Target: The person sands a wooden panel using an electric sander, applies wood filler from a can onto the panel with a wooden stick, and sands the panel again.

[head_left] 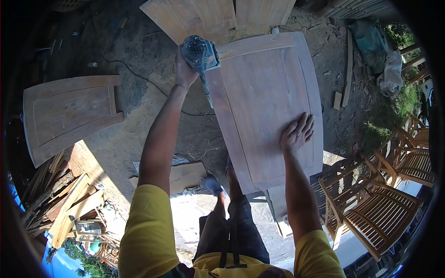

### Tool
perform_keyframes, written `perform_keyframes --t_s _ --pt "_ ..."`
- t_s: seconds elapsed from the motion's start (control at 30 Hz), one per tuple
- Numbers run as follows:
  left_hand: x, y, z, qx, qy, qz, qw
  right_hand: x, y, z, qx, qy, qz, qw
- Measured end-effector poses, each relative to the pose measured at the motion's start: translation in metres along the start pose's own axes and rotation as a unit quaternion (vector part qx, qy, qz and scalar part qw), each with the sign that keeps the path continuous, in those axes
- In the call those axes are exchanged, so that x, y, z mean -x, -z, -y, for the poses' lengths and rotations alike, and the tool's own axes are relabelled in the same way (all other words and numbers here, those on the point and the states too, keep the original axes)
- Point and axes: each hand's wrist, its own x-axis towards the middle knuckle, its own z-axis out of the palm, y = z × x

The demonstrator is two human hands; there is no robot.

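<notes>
A wooden panel door [259,88] with a raised frame lies in front of me, its far edge slightly curved. My left hand [185,73] is closed around a dusty electric sander [198,52], whose flat pad sits at the panel's far left corner. The fingers on the sander's far side are partly hidden. A hose-like dark piece hangs from the tool toward me. On the right part of the panel, my right hand [298,133] lies flat with its fingers stretched out, holding nothing.
Another wooden panel [69,109] lies at the left, and more panels [199,16] lie beyond mine. A black cord [139,76] crosses the dirt ground. Slatted wooden chairs [382,213] stand at the right; scrap wood [69,208] is piled at lower left.
</notes>
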Motion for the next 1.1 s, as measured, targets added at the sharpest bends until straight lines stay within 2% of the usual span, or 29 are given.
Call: perform_keyframes --t_s 0.07,0.13,0.27,0.3,0.33,0.43,0.47,0.57,0.63,0.7,0.73,0.83,0.9,1.0,1.1 --pt "0.014 -0.009 -0.002 0.028 -0.047 -0.035 0.998 0.003 0.002 -0.002 -0.001 0.003 0.004 1.0" --pt "0.071 -0.024 0.001 0.067 0.01 0.018 0.998 0.001 0.001 0.0 -0.005 0.007 -0.008 1.0" --pt "0.17 -0.027 -0.048 0.024 -0.058 0.088 0.994 0.0 0.0 -0.002 -0.015 0.003 0.005 1.0" --pt "0.18 -0.022 -0.059 0.023 -0.106 0.116 0.987 -0.001 -0.002 -0.003 -0.014 0.005 0.001 1.0" --pt "0.186 -0.017 -0.066 0.022 -0.152 0.143 0.978 0.002 -0.003 -0.004 -0.011 0.007 0.0 1.0" --pt "0.155 -0.013 -0.05 -0.023 -0.113 0.106 0.988 0.001 -0.002 -0.002 -0.006 0.002 -0.003 1.0" --pt "0.137 -0.018 -0.026 0.001 -0.062 0.087 0.994 0.0 -0.002 -0.001 -0.004 0.002 -0.003 1.0" --pt "0.071 -0.017 -0.015 0.093 0.055 0.04 0.993 0.004 0.0 -0.001 -0.01 0.003 -0.009 1.0" --pt "0.069 -0.021 -0.018 0.106 0.057 0.022 0.993 0.0 0.003 0.002 -0.012 0.004 -0.001 1.0" --pt "0.082 -0.029 -0.014 0.114 0.058 0.004 0.992 0.0 0.001 0.001 -0.012 0.006 -0.007 1.0" --pt "0.112 -0.036 -0.017 0.113 0.035 0.02 0.993 0.001 0.0 0.0 -0.011 0.008 -0.01 1.0" --pt "0.19 -0.031 -0.07 -0.007 -0.056 0.06 0.997 0.001 0.002 0.003 -0.009 0.001 -0.002 1.0" --pt "0.236 -0.044 -0.077 -0.003 -0.094 0.113 0.989 0.001 0.007 0.004 -0.006 -0.003 0.005 1.0" --pt "0.248 -0.06 -0.086 0.0 -0.135 0.147 0.98 0.001 0.008 0.002 -0.007 0.005 0.006 1.0" --pt "0.205 -0.061 -0.106 0.002 -0.085 0.152 0.985 -0.001 0.0 0.002 -0.013 0.013 0.008 1.0"
